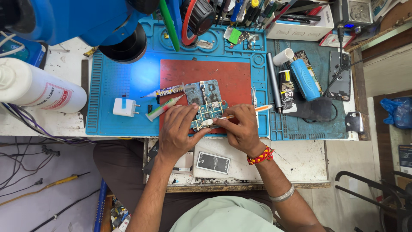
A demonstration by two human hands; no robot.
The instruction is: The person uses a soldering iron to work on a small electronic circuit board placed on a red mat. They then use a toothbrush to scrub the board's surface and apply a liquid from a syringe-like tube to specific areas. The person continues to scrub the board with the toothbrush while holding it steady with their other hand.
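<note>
While left hand (178, 131) is pinching circuit board (207, 112) flat on red mat (223, 75), we are gripping orange-handled brush (240, 114) in right hand (241, 129), bristles touching board; syringes (165, 99) lying just beside, on desk (300, 157)

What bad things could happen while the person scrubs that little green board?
1. The left hand only pins the circuit board at one edge, so a hard push from the brush in the right hand might make it slip.
2. Two syringes lie right beside the left hand; a nudge might roll them.
3. The white bottle lies on its side and may roll.
</note>
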